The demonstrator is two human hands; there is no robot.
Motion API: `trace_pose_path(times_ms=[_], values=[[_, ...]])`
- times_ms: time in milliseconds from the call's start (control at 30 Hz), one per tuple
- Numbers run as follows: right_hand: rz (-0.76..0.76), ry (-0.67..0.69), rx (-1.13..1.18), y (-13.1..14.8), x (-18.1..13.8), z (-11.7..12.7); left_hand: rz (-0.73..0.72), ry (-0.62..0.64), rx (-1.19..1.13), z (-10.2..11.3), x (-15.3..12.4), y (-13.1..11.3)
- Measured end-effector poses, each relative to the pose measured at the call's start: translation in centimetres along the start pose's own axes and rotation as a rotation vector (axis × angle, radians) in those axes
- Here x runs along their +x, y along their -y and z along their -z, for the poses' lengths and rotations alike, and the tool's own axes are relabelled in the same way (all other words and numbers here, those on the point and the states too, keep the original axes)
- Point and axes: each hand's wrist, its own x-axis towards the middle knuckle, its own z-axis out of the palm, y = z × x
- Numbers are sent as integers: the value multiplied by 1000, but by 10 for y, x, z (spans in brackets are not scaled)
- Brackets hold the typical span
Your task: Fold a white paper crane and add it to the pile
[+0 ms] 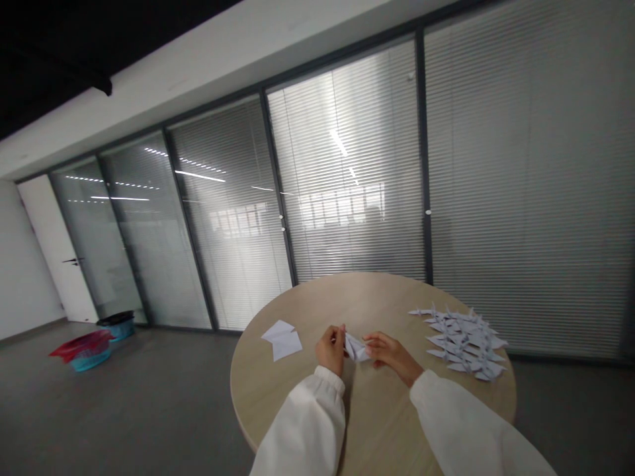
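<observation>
Between my two hands is a partly folded piece of white paper (pixel 355 348), held just over the middle of the round table. My left hand (pixel 331 348) pinches its left side, fingers closed. At its right edge, my right hand (pixel 389 354) grips it between thumb and fingers. White sheets of paper (pixel 282 340) lie flat on the table left of my left hand. To the right of my right hand, several folded white paper cranes (pixel 466 340) stand grouped in rows. Finer folds of the held paper are too small to make out.
The round wooden table (pixel 367 294) stands close to a glass partition with blinds (pixel 347 165). On the floor at far left are a blue bin with a red bag (pixel 89 350) and another with a black bag (pixel 118 324). A white door (pixel 59 251) stands beyond them.
</observation>
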Motion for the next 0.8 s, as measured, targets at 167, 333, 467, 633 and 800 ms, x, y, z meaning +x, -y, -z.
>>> trace_pose_path(times_ms=[167,333,467,633,800], values=[[12,-46,-28,-7,3,4,32,-7,-61,-1,1,1],[35,-183,-35,-14,9,11,93,139,-183,-6,1,8],[44,-279,-29,-12,10,13,90,273,-202,-11,0,13],[102,-289,-59,-6,8,12,128,449,-222,-15,-4,14],[144,-293,-124,-2,5,9,171,548,-316,-17,-4,16]])
